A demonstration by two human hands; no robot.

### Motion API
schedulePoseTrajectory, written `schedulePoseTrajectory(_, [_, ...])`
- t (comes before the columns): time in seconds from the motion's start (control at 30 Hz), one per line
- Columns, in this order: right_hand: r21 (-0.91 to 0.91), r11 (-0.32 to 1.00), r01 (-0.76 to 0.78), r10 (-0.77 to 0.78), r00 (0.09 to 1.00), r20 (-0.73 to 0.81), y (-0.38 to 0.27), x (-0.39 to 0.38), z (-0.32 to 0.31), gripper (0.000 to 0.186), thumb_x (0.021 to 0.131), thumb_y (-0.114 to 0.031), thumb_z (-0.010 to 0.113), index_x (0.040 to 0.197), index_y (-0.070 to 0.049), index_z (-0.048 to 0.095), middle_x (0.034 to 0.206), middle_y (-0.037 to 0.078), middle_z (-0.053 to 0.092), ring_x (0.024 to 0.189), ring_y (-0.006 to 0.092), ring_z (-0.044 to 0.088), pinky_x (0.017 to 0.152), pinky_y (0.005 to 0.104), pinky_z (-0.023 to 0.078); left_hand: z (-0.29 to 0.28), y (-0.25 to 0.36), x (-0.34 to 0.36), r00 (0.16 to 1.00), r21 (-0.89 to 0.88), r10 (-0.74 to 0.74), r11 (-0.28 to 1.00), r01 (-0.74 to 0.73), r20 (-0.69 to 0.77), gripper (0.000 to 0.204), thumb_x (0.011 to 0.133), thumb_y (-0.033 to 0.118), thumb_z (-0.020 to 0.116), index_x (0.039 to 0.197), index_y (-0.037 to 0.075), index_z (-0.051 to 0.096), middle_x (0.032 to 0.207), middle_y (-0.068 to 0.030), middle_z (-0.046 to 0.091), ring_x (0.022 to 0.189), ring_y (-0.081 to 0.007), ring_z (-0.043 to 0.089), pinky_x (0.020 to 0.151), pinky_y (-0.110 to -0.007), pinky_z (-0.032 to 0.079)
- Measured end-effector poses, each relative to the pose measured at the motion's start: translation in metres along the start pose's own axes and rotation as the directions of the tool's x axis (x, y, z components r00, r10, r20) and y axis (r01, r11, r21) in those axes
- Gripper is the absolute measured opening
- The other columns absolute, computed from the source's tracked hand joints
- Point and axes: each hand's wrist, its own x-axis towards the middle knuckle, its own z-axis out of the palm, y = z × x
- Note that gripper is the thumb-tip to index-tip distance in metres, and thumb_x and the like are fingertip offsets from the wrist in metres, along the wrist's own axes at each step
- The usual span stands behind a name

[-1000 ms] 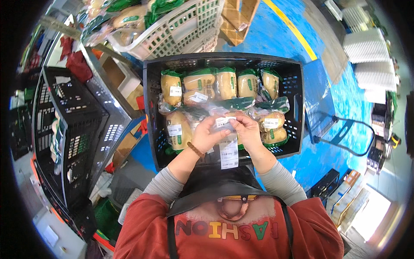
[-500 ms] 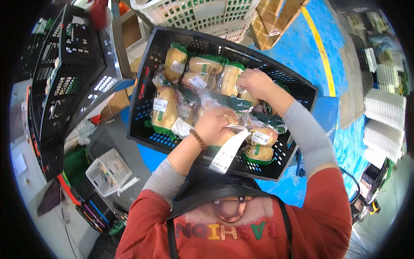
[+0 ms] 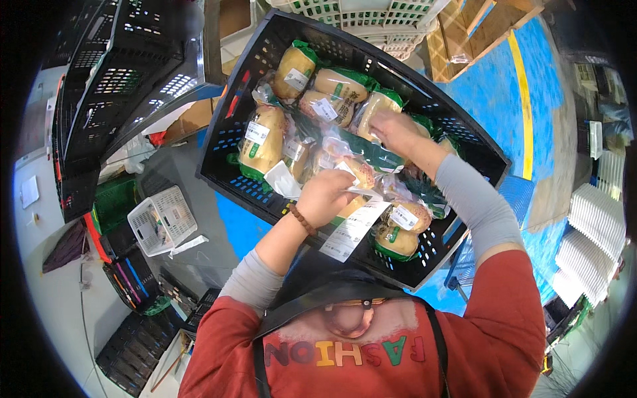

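In front of me is a black plastic crate [image 3: 222, 174] filled with clear and green bags of pale, potato-like vegetables [image 3: 264, 142], several bearing white labels. My left hand [image 3: 326, 199] is closed on a strip of white labels [image 3: 355, 231], which hangs over the near bags. A curl of white paper [image 3: 283, 180] sticks out to the left of that hand. My right hand [image 3: 398, 134] is at a bag [image 3: 379, 109] on the crate's right side, fingers bent and together; anything between the fingertips is hidden. A labelled bag [image 3: 403, 222] lies at the near right.
White plastic crates [image 3: 371, 20] and a wooden pallet [image 3: 461, 43] stand beyond. Tall black crates [image 3: 126, 86] rise at the left, above a small white basket [image 3: 161, 220] on the floor. At the right are stacked white trays [image 3: 584, 229] and a yellow floor line [image 3: 522, 99].
The view has shifted, so the crate sits higher and further right. My right hand has come down onto the bag. The left hand still holds the label strip.
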Motion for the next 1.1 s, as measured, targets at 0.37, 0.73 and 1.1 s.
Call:
schedulePoseTrajectory(0.37, [0.949, 0.261, -0.179, 0.647, 0.762, -0.034, -0.053, -0.037, -0.025, 0.035, 0.093, -0.032, 0.047, 0.103, -0.001, 0.061, 0.090, 0.005, 0.062, 0.086, 0.0114, 0.057, 0.075, 0.0245, 0.044, 0.005, -0.007, 0.007, 0.885, -0.686, -0.461, 0.621, 0.379, 0.071, 0.025, 0.086, 0.011, 0.056, 0.107, -0.002, 0.061, 0.097, -0.0062, 0.065, 0.087, -0.0119, 0.058, 0.076, -0.026, 0.046])
schedulePoseTrajectory(0.73, [0.998, -0.050, -0.050, 0.793, 0.605, 0.070, -0.141, -0.132, -0.004, 0.016, 0.083, -0.008, 0.063, 0.098, 0.000, 0.061, 0.085, 0.001, 0.061, 0.077, 0.0069, 0.055, 0.068, 0.0206, 0.045, 0.045, 0.038, 0.024, 0.964, -0.633, -0.223, 0.728, 0.263, 0.145, 0.026, 0.084, 0.011, 0.060, 0.108, 0.000, 0.058, 0.096, -0.0051, 0.062, 0.088, -0.0124, 0.057, 0.079, -0.027, 0.045])
schedulePoseTrajectory(1.1, [0.232, 0.919, -0.318, 0.390, 0.820, -0.418, -0.038, -0.128, -0.074, 0.009, 0.076, -0.016, 0.063, 0.075, -0.008, 0.066, 0.079, 0.009, 0.060, 0.080, 0.0221, 0.060, 0.073, 0.0303, 0.048, 0.075, 0.026, 0.031, 0.916, -0.196, -0.108, 0.961, 0.196, 0.387, 0.026, 0.072, 0.028, 0.071, 0.084, 0.005, 0.066, 0.082, -0.0106, 0.064, 0.069, -0.0234, 0.062, 0.061, -0.034, 0.047])
